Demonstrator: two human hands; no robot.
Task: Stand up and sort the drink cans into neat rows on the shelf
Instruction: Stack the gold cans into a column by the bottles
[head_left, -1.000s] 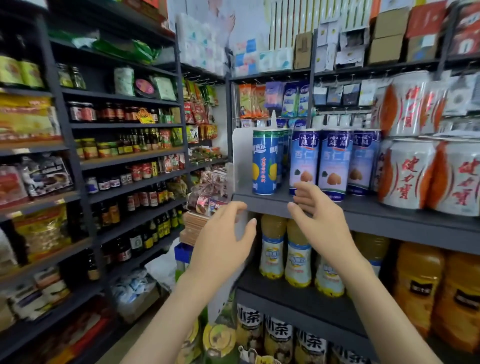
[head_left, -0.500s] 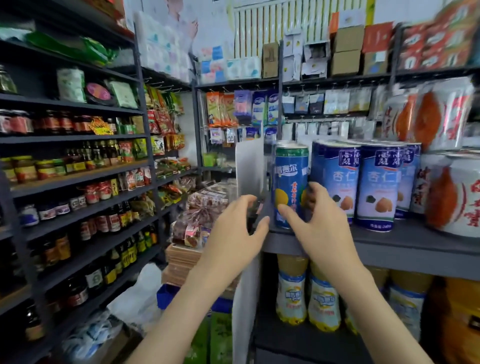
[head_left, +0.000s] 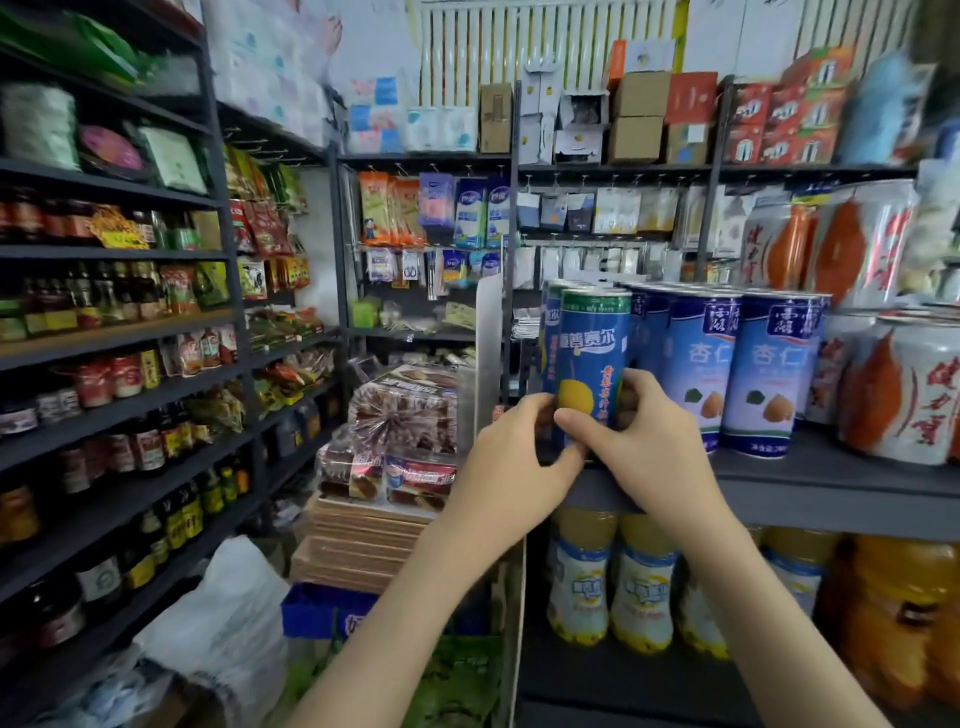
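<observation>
Evidently the step in hand is lining up a can: the left hand (head_left: 511, 457) and right hand (head_left: 641, 447) both clasp the base of the blue yellow-fruit can (head_left: 587, 348). It stands upright at the left end of the grey shelf (head_left: 831, 486), just beside the almond-drink cans (head_left: 698, 364). The next move probably calls for sliding it flush with their front row.

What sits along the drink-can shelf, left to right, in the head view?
In order: white divider panel → yellow-fruit can, gripped by left hand and right hand → first almond can → second almond can → white-and-orange cans.
</observation>
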